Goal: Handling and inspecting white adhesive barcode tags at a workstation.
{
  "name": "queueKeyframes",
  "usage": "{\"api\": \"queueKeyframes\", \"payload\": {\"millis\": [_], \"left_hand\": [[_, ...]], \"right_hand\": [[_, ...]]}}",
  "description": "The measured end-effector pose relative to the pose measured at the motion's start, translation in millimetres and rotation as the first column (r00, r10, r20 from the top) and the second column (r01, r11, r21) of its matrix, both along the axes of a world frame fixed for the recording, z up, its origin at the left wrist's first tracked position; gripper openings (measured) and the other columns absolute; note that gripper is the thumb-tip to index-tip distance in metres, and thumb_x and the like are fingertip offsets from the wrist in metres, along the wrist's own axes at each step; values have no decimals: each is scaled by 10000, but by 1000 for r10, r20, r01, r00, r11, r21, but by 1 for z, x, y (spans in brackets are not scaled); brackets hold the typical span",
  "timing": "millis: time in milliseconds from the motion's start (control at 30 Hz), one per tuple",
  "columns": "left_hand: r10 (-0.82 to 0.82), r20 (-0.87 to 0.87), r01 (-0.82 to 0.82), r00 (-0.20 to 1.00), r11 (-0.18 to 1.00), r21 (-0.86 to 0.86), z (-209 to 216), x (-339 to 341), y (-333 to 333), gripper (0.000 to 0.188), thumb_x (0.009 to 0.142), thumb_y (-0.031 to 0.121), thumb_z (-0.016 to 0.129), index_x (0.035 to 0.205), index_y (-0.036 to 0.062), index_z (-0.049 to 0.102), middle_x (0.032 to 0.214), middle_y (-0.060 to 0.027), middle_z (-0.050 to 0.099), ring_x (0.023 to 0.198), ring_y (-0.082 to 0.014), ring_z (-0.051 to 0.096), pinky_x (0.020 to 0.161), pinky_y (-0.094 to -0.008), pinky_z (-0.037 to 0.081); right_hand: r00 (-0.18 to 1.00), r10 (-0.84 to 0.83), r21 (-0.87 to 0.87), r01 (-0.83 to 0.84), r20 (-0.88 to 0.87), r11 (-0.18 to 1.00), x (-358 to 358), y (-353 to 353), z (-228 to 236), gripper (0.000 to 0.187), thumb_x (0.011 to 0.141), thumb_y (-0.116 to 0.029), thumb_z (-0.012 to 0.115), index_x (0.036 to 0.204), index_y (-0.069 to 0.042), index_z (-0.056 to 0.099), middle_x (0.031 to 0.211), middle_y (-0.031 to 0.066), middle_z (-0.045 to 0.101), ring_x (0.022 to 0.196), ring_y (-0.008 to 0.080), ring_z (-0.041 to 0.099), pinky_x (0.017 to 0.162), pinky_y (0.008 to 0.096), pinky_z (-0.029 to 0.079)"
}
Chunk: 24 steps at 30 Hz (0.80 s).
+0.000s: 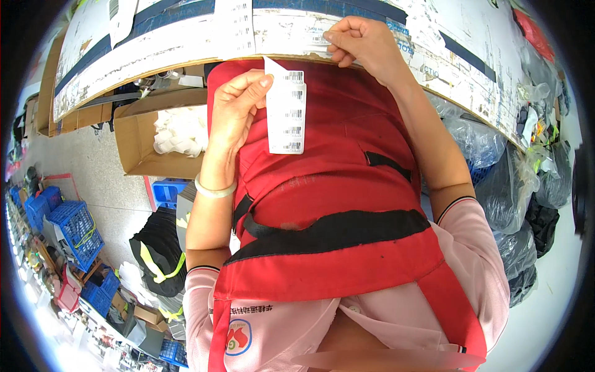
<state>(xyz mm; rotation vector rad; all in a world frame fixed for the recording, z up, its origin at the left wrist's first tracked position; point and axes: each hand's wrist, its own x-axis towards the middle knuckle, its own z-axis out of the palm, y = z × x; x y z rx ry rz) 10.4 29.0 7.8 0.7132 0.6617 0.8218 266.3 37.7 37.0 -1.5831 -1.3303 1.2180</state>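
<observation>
My left hand [243, 102] pinches a strip of white barcode labels [286, 124] between thumb and fingers, near its upper end. The strip hangs in front of my red apron [334, 155], and its top corner curls up in a bare white point. Over the near edge of the white worktable [186, 56], my right hand [365, 46] is closed in a pinch. A small barcode label [317, 37] shows at its fingertips, its outline hard to make out against the white surface. Another strip of barcode labels [235, 28] lies on the table, left of my right hand.
Below the table at left, a cardboard box [139, 139] holds crumpled white pieces [180, 131]. Blue crates [77, 232] and a black bundle with a yellow-green band [158, 248] stand on the left floor. Filled plastic bags [505, 192] are piled at right.
</observation>
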Motion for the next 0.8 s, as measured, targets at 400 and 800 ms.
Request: {"api": "queueKeyframes", "payload": {"millis": [400, 800], "left_hand": [[11, -29, -12, 1000, 1000, -13, -6, 3, -1, 145, 904, 75, 615, 1000, -18, 672, 867, -32, 665, 694, -56, 559, 619, -188, 453], [0, -2, 0, 1000, 999, -40, -8, 2, -3, 151, 904, 70, 612, 1013, -20, 668, 886, -51, 674, 708, -70, 584, 637, -195, 480]], "right_hand": [[1000, -3, -27, 2, -19, 1000, 0, 4, -13, 191, 898, -203, 632, 930, -15, 649, 772, 47, 658, 638, 86, 621, 569, 203, 529], [999, -11, -53, 13, 46, 999, -1, 5, -12, 188, 902, -194, 621, 931, -11, 648, 770, 48, 656, 632, 85, 620, 567, 200, 530]]}}
